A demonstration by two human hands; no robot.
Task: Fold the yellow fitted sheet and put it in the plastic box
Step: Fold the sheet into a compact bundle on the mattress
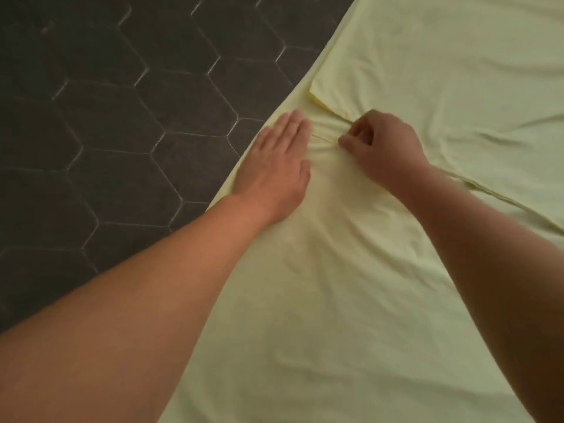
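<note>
The pale yellow fitted sheet (412,87) lies spread flat and fills the right and lower part of the view. One layer is folded over; its corner sits just above my hands and its hem runs down to the right. My left hand (274,166) lies flat with straight fingers, pressing the sheet near its left edge. My right hand (381,148) is curled and pinches a bunch of gathered fabric at the hem, close to my left fingertips. Small wrinkles run between the two hands. No plastic box is in view.
A dark floor of hexagonal tiles (106,117) with pale grout lines fills the left and upper left. The sheet's curved edge meets it on a diagonal from top centre to bottom centre-left.
</note>
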